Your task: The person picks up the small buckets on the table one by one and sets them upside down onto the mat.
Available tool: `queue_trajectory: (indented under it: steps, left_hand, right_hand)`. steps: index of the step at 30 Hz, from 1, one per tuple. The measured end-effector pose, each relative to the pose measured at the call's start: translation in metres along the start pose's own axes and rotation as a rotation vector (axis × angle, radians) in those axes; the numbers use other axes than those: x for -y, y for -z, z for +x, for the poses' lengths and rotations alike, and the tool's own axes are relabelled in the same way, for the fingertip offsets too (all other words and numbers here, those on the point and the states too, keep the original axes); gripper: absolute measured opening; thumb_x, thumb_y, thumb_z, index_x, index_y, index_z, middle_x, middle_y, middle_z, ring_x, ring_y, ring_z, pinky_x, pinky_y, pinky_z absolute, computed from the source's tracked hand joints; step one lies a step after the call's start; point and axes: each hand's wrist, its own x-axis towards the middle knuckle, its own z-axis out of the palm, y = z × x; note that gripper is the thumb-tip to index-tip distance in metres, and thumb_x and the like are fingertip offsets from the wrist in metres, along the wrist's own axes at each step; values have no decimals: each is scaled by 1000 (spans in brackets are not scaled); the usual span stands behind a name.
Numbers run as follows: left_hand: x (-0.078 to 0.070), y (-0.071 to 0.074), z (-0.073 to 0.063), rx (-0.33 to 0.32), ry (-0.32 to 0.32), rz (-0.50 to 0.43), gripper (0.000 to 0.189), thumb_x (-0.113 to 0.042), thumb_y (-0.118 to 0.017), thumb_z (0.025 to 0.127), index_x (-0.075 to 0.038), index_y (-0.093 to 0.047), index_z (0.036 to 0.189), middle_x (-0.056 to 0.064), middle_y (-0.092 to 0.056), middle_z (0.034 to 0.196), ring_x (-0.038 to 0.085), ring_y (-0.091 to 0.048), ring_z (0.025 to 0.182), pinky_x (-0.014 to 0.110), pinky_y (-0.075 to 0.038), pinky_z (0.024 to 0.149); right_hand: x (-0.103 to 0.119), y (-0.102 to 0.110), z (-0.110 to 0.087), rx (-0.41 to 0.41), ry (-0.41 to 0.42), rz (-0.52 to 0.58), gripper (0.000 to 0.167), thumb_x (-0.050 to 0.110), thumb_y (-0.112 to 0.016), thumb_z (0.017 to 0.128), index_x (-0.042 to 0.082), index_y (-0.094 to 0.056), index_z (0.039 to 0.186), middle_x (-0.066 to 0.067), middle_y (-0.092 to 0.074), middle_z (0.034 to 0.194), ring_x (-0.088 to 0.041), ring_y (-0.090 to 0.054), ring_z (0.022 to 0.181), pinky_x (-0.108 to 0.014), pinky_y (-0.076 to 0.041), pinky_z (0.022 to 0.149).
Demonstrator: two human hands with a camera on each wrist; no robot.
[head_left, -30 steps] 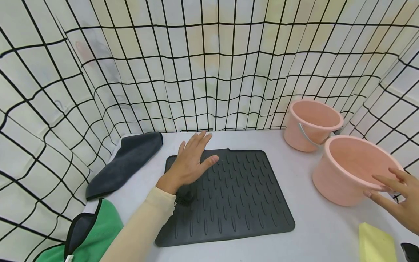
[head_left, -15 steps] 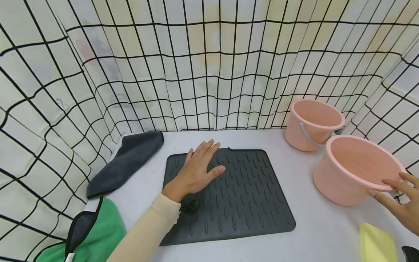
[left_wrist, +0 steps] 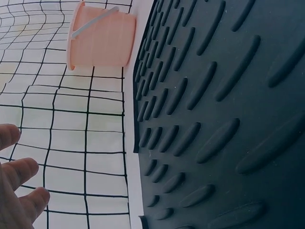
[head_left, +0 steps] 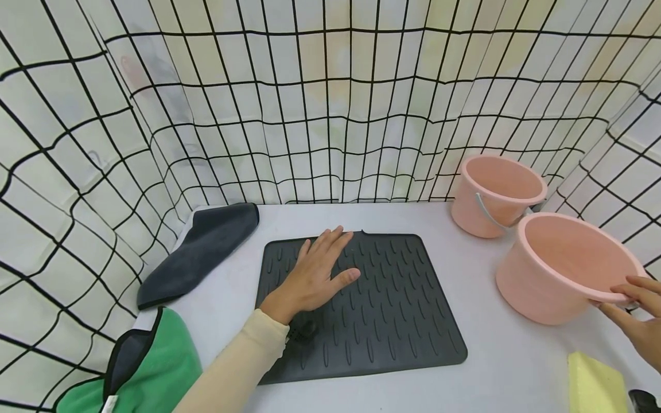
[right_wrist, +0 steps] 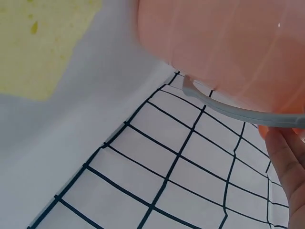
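My left hand (head_left: 310, 281) is held over a dark ridged rubber mat (head_left: 392, 310), fingers straight and thumb spread, holding nothing. Whether it touches the mat cannot be told; in the left wrist view its fingertips (left_wrist: 28, 183) look clear of the mat. At the right, my right hand (head_left: 637, 321) pinches the rim of the nearer pink bucket (head_left: 537, 287), thumb outside and fingers over the edge. The right wrist view has that bucket's wall (right_wrist: 228, 47) close up, with its grey handle (right_wrist: 248, 114) hanging beside my fingers (right_wrist: 286, 164).
Behind the nearer bucket stands a second pink bucket (head_left: 480, 212). A yellow sponge (head_left: 596, 381) lies at the front right, beside a black object (head_left: 642, 398). Dark cloth (head_left: 201, 258) and green cloth (head_left: 160, 361) lie at left. Black wire grid (head_left: 330, 132) encloses the white table.
My right hand has moved onto the nearer bucket's rim and now pinches it. My left hand has shifted slightly right and lower over the mat. Both buckets have stayed in place.
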Motion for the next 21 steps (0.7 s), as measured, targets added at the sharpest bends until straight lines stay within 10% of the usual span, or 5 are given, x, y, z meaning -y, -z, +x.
queue_trajectory:
  steps: [4, 18, 21]
  left_hand:
    - [0, -1, 0, 4, 5, -5, 88, -79, -27, 101, -23, -18, 169, 2, -11, 175, 29, -9, 162, 70, -3, 123]
    - [-2, -6, 0, 13, 15, -21, 90, -80, -29, 100, -23, -18, 169, 2, -10, 176, 29, -8, 162, 69, -2, 123]
    - [-1, -7, 1, 9, 15, -32, 93, -82, -28, 98, -23, -18, 169, 2, -11, 176, 31, -8, 162, 70, -3, 123]
  right_hand:
    - [-4, -2, -2, -35, 15, 45, 109, 80, -56, 87, -28, -66, 92, 30, -48, 129, 19, -43, 127, -2, -32, 103]
    - [14, 0, 0, -42, -77, 185, 99, 68, -68, 82, -30, -65, 98, 32, -56, 126, 11, -52, 124, -4, -38, 102]
    - [25, 1, 3, -39, -98, 247, 67, 57, -74, 84, -6, -77, 106, 26, -59, 126, 7, -56, 122, -5, -40, 100]
